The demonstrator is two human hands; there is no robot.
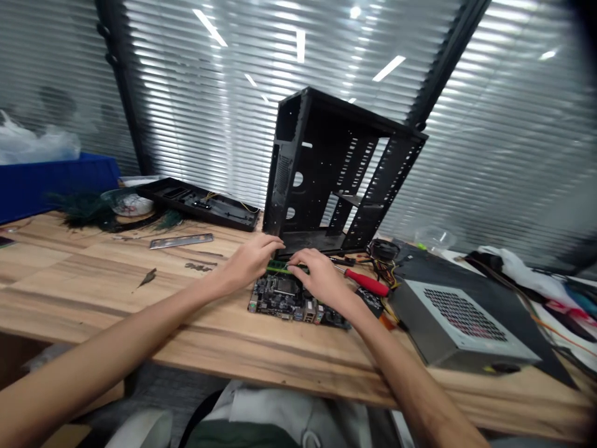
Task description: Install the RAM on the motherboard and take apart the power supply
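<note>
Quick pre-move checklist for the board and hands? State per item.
1. Motherboard lying on the table: ok.
2. Both hands at the board: ok. The left hand and right hand are at its far edge, by the green strip.
3. Green strip fully seated: cannot tell; fingers cover part of it and the detail is too small.
4. Red screwdriver clear of the board: cannot tell. Handle lies off to the right; tip is not clearly visible.
5. Power supply off the board: ok, sits to the right.
6. Black case standing beyond the board: ok.
</note>
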